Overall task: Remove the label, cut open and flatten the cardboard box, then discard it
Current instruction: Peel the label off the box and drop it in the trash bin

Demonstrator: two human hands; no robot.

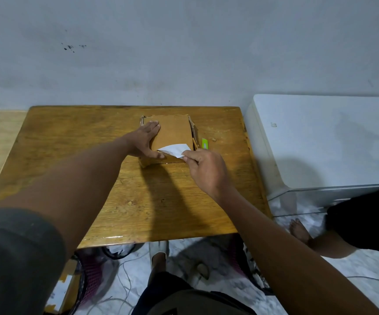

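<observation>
Cardboard box [172, 135] on wooden table [70, 142], far centre near the wall; we have both hands on it, label half lifted

Our left hand [144, 142] lies flat and spread on the box's left side, fingers open, palm pressing the top, thumb along the near edge, gripping nothing. White label [175, 149] peels up from the near right corner of the top, one end on the cardboard. Our right hand [203, 165] pinches the label's free edge between thumb and fingertips, remaining fingers curled. Right of the box, a green strip-shaped item [205, 143] lies just beside it, and a small brown scrap [213, 139] sits beyond that on the tabletop
</observation>
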